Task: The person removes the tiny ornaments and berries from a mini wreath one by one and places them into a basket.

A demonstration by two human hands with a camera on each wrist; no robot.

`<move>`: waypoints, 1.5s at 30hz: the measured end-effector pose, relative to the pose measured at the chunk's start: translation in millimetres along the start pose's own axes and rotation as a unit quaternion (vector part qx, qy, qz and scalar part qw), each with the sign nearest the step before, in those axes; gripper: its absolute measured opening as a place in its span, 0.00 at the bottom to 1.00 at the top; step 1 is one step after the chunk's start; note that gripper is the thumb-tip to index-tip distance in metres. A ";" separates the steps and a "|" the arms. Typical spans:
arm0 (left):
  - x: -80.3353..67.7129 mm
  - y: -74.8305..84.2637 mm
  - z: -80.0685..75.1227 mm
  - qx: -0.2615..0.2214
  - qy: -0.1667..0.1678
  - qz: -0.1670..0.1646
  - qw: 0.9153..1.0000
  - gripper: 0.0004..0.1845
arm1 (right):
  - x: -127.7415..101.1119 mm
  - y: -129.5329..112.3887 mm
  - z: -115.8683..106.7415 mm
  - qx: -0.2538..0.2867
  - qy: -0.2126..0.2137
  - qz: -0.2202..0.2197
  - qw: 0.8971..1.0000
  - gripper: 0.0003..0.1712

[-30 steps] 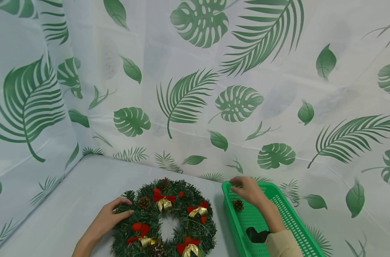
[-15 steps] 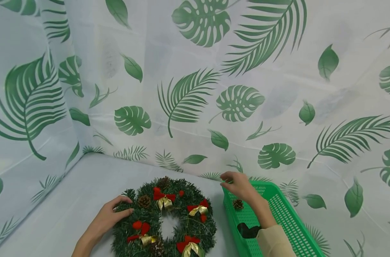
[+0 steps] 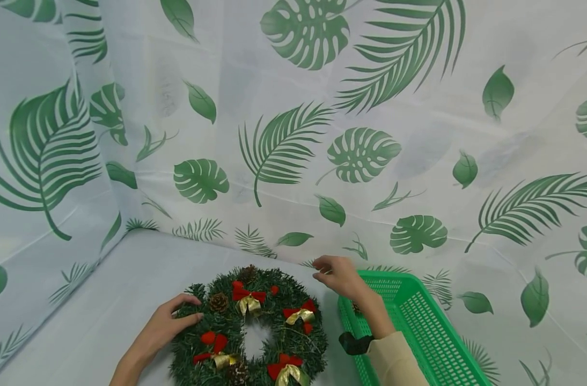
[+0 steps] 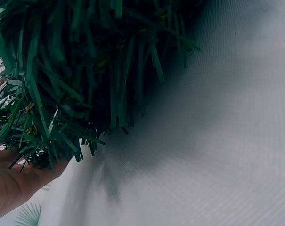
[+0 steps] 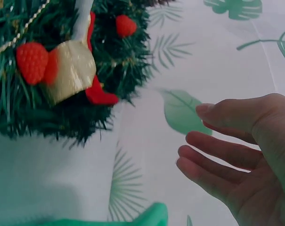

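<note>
The left hand [image 3: 160, 332] rests on the left rim of the wreath [image 3: 247, 329] in the head view, fingers and thumb curved round the needles, apparently to keep it from sliding on the desk [image 3: 110, 300]; the wreath lies flat near the front edge, dressed with red-and-gold bows [image 3: 247, 300] and a pine cone [image 3: 218, 303]. The right hand [image 3: 339, 276] hovers above the gap between the wreath's upper right side and the green basket [image 3: 419, 321], fingers loosely bent and touching nothing; a pine cone inside the basket is barely visible behind the wrist. A leaf-printed cloth [image 3: 293, 134] covers the desk and backdrop. In the left wrist view, the palm [image 4: 10, 183] shows at the lower left with green needles [image 4: 62, 84] pressed against it, confirming a steadying hold on the wreath's edge. In the right wrist view, the right hand's fingers [image 5: 217, 155] are relaxed and slightly parted, holding nothing, well clear of a bow with red berries [image 5: 67, 66]; a corner of the basket [image 5: 151, 217] peeks in below.
</note>
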State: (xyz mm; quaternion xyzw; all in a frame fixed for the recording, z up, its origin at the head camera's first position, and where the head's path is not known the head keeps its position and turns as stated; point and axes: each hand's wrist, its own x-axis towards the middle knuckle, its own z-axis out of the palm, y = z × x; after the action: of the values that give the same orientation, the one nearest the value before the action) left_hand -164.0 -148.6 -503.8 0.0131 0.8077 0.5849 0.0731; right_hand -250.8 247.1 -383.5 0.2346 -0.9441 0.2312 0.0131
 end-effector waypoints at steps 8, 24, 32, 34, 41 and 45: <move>0.5 -0.2 0.6 0.001 0.001 -0.002 1.000 0.20 | 4.6 -4.6 13.8 0.008 -0.006 -0.016 1.000 0.12; -0.1 0.1 0.0 -0.001 0.000 -0.003 1.000 0.21 | 12.5 -17.1 34.2 0.036 -0.014 -0.009 0.999 0.14; 1.5 -2.2 -0.2 0.006 0.003 -0.002 1.000 0.21 | 18.9 -25.4 46.2 0.063 -0.015 0.000 0.998 0.15; 1.3 -2.4 0.0 0.005 0.003 -0.005 1.000 0.21 | 20.6 -27.0 49.1 0.079 -0.018 0.000 0.997 0.15; 1.2 -1.4 0.3 0.002 0.004 -0.010 1.000 0.21 | 28.0 -31.1 60.7 0.103 -0.016 -0.007 0.995 0.17; 1.1 -0.5 1.0 -0.005 0.003 -0.011 1.000 0.21 | 31.0 -32.5 67.8 0.108 -0.006 -0.013 0.994 0.18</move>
State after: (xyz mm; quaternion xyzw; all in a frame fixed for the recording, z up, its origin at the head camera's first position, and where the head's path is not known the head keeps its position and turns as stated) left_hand -164.9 -147.7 -504.7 0.0024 0.8049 0.5884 0.0769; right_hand -258.1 178.1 -425.9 0.2483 -0.9106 0.3301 -0.0148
